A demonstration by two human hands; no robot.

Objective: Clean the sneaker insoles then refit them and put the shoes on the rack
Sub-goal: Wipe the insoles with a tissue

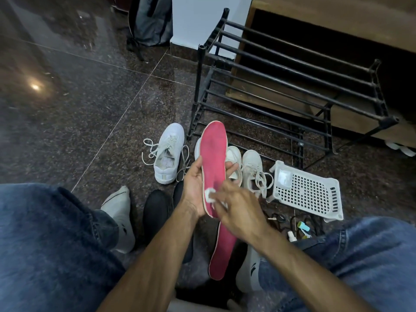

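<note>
My left hand [194, 185] holds a red insole [213, 154] upright by its middle. My right hand [239, 210] presses a small white wipe [210, 195] against the insole's lower part. A second red insole [221, 251] lies on the floor below, between my legs. One white sneaker [167, 152] with loose laces stands on the floor to the left of the held insole. Two more white sneakers [253, 167] sit behind and to the right, partly hidden by the insole and my fingers. The black metal shoe rack [292, 86] stands behind them.
A white perforated plastic basket [308, 192] lies on the floor at the right. Small bottles and black cords [299, 228] sit beside my right knee. Black slippers [156, 210] lie near my socked feet. A grey backpack [150, 21] leans at the far wall.
</note>
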